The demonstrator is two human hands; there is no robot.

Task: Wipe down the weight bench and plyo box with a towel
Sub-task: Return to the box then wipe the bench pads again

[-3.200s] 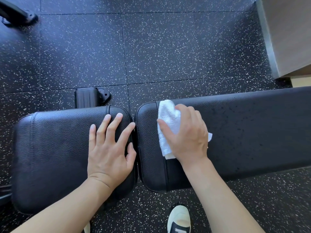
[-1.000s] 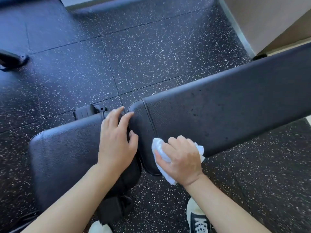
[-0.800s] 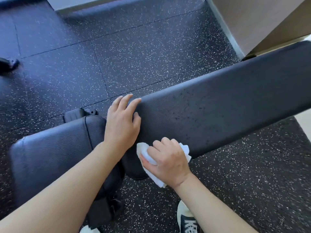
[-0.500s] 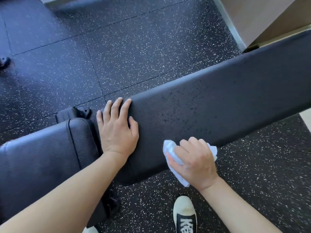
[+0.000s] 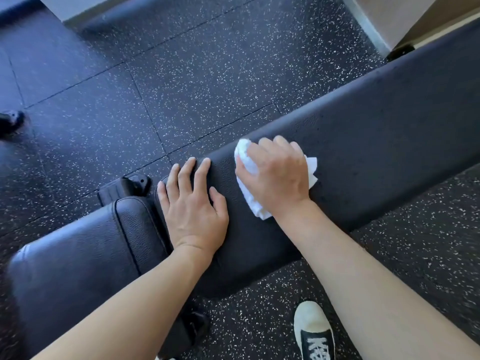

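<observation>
The black weight bench runs across the view in two pads: a long back pad (image 5: 376, 141) to the right and a shorter seat pad (image 5: 72, 263) at lower left. My left hand (image 5: 193, 203) lies flat, fingers straight, on the near end of the back pad beside the gap. My right hand (image 5: 278, 178) grips a crumpled white towel (image 5: 246, 162) and presses it on top of the back pad, just right of my left hand. No plyo box is in view.
Black speckled rubber floor tiles (image 5: 207, 74) surround the bench. A black bench frame part (image 5: 124, 188) sticks out behind the gap. My shoe (image 5: 314, 331) stands in front of the bench. A pale wall base (image 5: 368, 22) is at the upper right, and a black equipment foot (image 5: 10, 120) lies far left.
My right hand has carried the towel from the near edge of the back pad up onto its top. My left hand has shifted from the seat pad onto the back pad's end.
</observation>
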